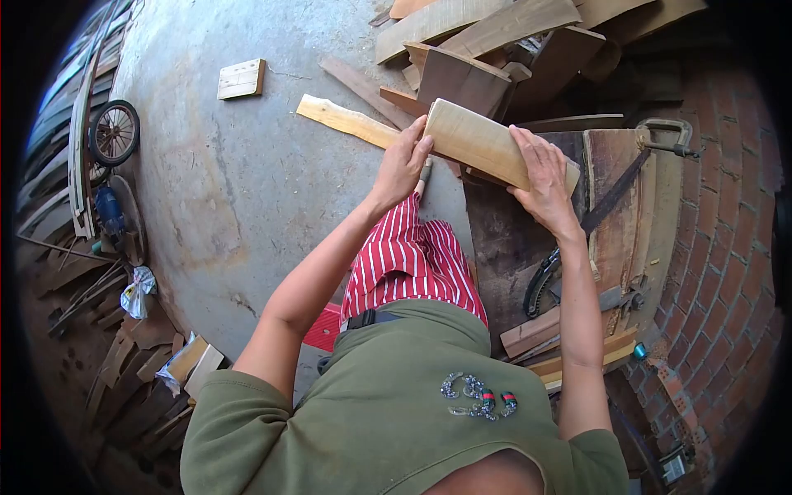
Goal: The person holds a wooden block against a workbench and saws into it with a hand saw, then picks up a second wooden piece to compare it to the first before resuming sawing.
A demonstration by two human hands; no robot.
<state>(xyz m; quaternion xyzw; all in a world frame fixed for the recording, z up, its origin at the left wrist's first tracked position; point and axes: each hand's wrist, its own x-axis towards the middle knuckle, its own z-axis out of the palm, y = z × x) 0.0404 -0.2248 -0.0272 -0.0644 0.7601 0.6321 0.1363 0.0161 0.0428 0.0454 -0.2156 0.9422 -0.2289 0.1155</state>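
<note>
A pale wooden board [474, 142] is held up in front of me, tilted, with its broad face toward me. My left hand [403, 158] grips its left end, fingers closed along the edge. At the other end, my right hand [543, 175] wraps over the top edge, thumb on the near side. Behind the board and past my left hand lies a long, wavy-edged wood strip [342, 120]. Below my right hand is the wooden workbench [511, 223], partly hidden by the board and my forearm.
Scrap boards [511, 33] pile up at the top right. A C-clamp [672, 139] sits at the bench's far edge by the brick wall [730, 214]. A small wood block [241, 79] lies on the concrete floor [190, 181]. A wheel [114, 133] and stacked timber stand left.
</note>
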